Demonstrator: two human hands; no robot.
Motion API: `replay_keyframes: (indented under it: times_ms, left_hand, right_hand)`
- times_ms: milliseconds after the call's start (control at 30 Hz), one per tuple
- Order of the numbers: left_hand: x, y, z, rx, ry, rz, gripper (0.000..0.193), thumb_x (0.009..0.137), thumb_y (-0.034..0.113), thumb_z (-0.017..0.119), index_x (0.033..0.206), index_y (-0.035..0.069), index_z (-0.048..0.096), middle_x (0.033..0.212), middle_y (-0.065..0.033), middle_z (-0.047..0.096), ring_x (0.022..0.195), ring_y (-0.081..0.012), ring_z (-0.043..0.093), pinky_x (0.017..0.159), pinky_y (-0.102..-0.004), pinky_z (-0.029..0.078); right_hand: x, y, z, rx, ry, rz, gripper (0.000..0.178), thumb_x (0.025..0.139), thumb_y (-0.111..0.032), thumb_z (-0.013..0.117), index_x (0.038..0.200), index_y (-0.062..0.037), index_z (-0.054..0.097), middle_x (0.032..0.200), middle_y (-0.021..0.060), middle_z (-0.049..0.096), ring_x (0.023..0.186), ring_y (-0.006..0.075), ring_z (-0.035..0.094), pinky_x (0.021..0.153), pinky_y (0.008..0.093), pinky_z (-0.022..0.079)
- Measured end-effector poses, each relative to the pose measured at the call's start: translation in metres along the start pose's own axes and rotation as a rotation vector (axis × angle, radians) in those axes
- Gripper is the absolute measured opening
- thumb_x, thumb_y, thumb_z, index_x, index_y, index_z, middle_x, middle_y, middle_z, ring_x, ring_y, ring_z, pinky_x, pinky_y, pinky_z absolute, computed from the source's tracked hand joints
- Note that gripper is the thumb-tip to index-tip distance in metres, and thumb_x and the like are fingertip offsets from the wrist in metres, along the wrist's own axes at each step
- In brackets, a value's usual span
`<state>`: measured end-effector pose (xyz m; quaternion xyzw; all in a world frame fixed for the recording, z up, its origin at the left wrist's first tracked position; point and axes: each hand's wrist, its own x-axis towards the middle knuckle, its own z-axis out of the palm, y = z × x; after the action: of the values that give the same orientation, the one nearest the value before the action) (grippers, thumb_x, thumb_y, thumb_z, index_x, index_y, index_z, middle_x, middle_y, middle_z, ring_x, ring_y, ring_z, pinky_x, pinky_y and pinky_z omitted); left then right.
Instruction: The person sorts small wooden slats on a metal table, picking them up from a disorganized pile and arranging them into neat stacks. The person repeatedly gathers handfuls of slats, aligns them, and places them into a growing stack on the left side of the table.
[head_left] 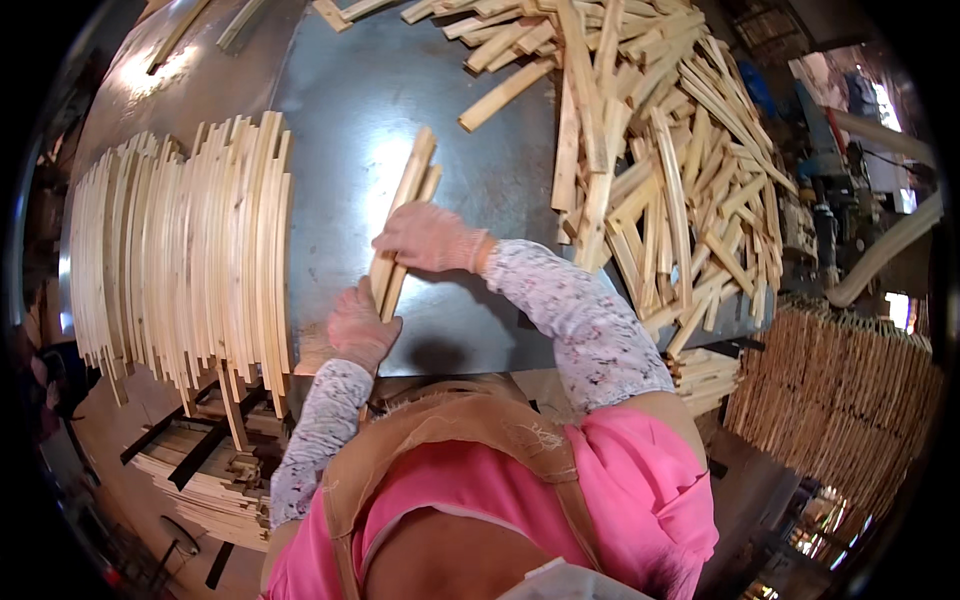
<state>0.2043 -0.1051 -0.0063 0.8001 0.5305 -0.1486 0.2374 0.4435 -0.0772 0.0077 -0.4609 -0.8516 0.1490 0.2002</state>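
Bunching wooden strips (410,172) side by side: right hand (434,237) wrapped around mid-length, left hand (361,326) gripping near ends, probably so they stay parallel.

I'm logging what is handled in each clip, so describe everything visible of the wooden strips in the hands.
The wooden strips are at least two slim, straight, pale yellowish pieces, apparently bare wood. They lie side by side, slanting with their far ends to the right; the left one reaches farther. The right hand grips across their middle, and the left hand holds and hides their near ends. They are over the grey tabletop; whether they touch it is unclear.
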Motion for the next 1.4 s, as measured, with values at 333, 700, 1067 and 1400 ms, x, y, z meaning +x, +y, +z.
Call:
replay_keyframes:
  times_ms: [333, 700, 1067, 1400]
  left_hand:
    - [-0.023, -0.178, -0.055, -0.121, 0.497, -0.136, 0.072, 0.091, 0.033, 0.073, 0.151, -0.001, 0.053, 0.139, -0.0248, 0.061, 0.134, -0.0394, 0.055, 0.115, -0.0478, 0.045]
    - [0.009, -0.353, -0.094, -0.113, 0.321, -0.557, 0.078, 0.097, 0.027, 0.064, 0.164, -0.003, 0.037, 0.16, -0.0298, 0.05, 0.149, -0.0427, 0.048, 0.123, -0.0462, 0.04]
    - [0.005, -0.349, -0.104, -0.113, 0.273, -0.56, 0.086, 0.099, 0.032, 0.068, 0.169, 0.002, 0.028, 0.164, -0.0279, 0.045, 0.15, -0.0433, 0.045, 0.125, -0.0467, 0.037]
    - [0.081, -0.123, -0.06, -0.427, 0.627, 0.216, 0.068, 0.1, 0.012, 0.072, 0.16, 0.002, 0.043, 0.157, -0.0221, 0.051, 0.145, -0.0326, 0.053, 0.117, -0.047, 0.05]
  right_hand:
    - [-0.195, 0.164, -0.135, -0.868, 0.232, 1.33, 0.057, 0.091, -0.04, 0.072, 0.14, -0.0129, 0.066, 0.099, 0.0218, 0.077, 0.09, 0.0406, 0.075, 0.083, 0.0519, 0.061]
    - [-0.087, -0.018, 0.01, 1.254, 0.77, 1.101, 0.046, 0.096, -0.015, 0.051, 0.138, 0.0024, 0.06, 0.108, 0.0146, 0.075, 0.086, 0.022, 0.072, 0.077, 0.0349, 0.062]
    - [0.08, -0.135, 0.131, 0.357, -0.195, 0.364, 0.058, 0.1, -0.044, 0.063, 0.141, -0.0039, 0.062, 0.131, 0.0195, 0.071, 0.121, 0.0377, 0.068, 0.105, 0.0516, 0.053]
    - [-0.176, 0.169, -0.048, -0.868, 0.354, 1.016, 0.068, 0.087, -0.016, 0.07, 0.152, -0.0059, 0.051, 0.14, 0.0244, 0.06, 0.122, 0.0392, 0.059, 0.104, 0.0499, 0.049]
